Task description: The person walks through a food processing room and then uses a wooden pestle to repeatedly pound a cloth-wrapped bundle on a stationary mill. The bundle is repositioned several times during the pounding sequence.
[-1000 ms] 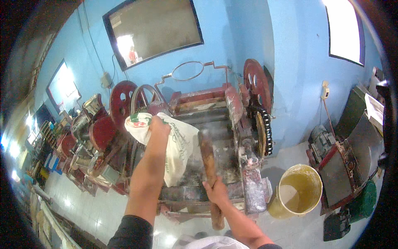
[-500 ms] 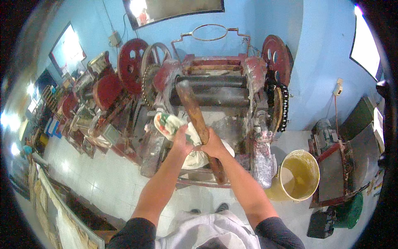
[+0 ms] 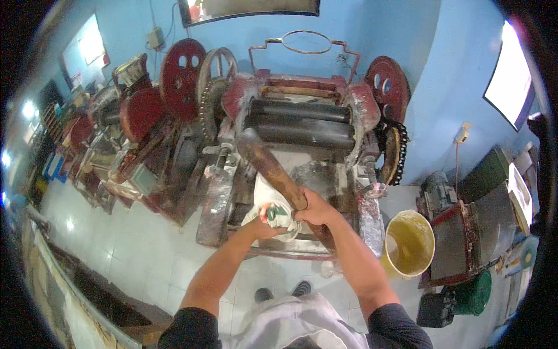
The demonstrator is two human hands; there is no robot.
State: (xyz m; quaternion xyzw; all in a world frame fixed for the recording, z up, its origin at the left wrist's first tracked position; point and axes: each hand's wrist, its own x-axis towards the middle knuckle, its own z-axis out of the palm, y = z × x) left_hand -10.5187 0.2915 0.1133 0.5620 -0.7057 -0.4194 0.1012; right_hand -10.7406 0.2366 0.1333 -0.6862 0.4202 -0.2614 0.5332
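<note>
My right hand (image 3: 318, 208) is closed around a thick brown wooden rod (image 3: 267, 163), which slants from upper left to lower right over the bed of a roller machine. The rod's pale upper end lies just short of the machine's two dark rollers (image 3: 302, 129). Beside it on the left, my left hand (image 3: 264, 228) grips a white cloth (image 3: 266, 195) with green and orange print. The cloth is bunched against the rod's lower half, and part of it hangs toward the bed. My left fingers are partly hidden by its folds.
A yellow bucket (image 3: 410, 244) stands on the floor to the right of the machine, near a motor (image 3: 440, 192). A chain (image 3: 400, 154) runs on the machine's right side. Red wheels (image 3: 183, 78) and other machinery stand at left; a green tub (image 3: 474, 294) is at lower right.
My left hand has lowered with the cloth, which has swung from left of the rod to a bunch below it. My right hand and the rod have shifted slightly right and nearer.
</note>
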